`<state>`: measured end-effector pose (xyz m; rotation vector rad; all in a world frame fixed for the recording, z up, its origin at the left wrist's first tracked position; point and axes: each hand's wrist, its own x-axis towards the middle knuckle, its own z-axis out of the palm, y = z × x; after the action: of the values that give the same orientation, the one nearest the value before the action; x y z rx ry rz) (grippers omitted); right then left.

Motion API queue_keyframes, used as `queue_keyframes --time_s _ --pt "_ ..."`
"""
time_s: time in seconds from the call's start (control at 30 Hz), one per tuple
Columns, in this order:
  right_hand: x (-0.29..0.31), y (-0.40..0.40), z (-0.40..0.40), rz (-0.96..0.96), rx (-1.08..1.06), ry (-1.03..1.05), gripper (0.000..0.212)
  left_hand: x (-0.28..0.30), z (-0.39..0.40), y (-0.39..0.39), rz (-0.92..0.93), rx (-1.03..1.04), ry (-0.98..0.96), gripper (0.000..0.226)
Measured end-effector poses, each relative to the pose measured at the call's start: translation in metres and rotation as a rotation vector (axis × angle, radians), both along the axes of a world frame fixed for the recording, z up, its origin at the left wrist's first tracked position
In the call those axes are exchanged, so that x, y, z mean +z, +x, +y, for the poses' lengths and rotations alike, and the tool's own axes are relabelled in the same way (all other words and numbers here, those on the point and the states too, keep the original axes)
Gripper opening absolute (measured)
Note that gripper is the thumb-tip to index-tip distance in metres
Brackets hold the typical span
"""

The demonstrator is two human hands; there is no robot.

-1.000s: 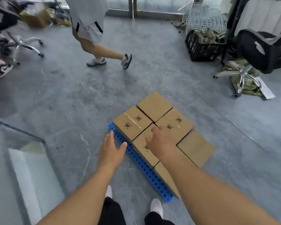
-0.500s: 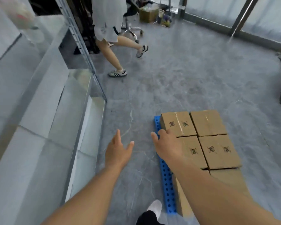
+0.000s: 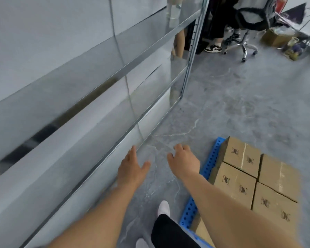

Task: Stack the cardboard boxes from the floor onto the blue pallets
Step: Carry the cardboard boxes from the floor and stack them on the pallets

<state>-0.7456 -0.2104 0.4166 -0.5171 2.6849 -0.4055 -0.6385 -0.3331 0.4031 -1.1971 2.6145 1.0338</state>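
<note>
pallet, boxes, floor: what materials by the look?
Blue pallet: looks like moulded plastic, uniform colour, rows of round holes, slight sheen. Cardboard boxes: brown corrugated-looking card, matt, glossy clear tape over seams, black printed marks. Floor: grey, veined, semi-gloss; stone, tile or vinyl imitation, can't tell.

Cardboard boxes [image 3: 240,158]: matt brown, glossy clear tape over seams. Pallet [image 3: 210,163]: blue perforated plastic. Floor [image 3: 240,104]: smooth grey marbled stone, slight sheen. Shelving [image 3: 186,72]: shiny metal frame.
</note>
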Motion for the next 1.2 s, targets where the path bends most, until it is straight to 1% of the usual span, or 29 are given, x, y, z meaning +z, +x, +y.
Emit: queue_keyframes --time_s 0.13,0.37,0.5,0.63,0.7,0.9,1.1,1.2 --pt "0.003 0.043 -0.007 -0.013 0.154 0.039 0.038 0.000 0.012 0.060 -0.002 0.154 0.052 0.078" --pt "0.003 0.106 -0.017 0.019 0.499 0.039 0.039 -0.001 0.046 0.152 0.008 0.488 0.019 0.077" --pt "-0.001 0.140 -0.002 0.022 0.700 -0.001 0.041 -0.004 0.094 0.195 -0.001 0.690 0.008 0.078" --pt "-0.006 0.172 0.024 -0.019 0.825 -0.009 0.042 -0.006 0.153 0.231 -0.001 0.856 0.066 0.080" --pt "-0.008 0.190 0.039 -0.028 0.879 0.007 0.040 -0.004 0.179 0.248 -0.022 0.920 0.066 0.080" --pt "-0.009 0.253 0.078 -0.023 1.097 0.009 0.043 0.009 0.248 0.304 -0.058 1.076 -0.030 0.080" --pt "0.001 0.319 0.104 -0.032 1.289 -0.020 0.046 0.023 0.299 0.358 -0.101 1.225 -0.047 0.079" --pt "0.007 0.347 0.113 -0.014 1.361 -0.044 0.044 0.025 0.317 0.383 -0.109 1.295 -0.056 0.080"
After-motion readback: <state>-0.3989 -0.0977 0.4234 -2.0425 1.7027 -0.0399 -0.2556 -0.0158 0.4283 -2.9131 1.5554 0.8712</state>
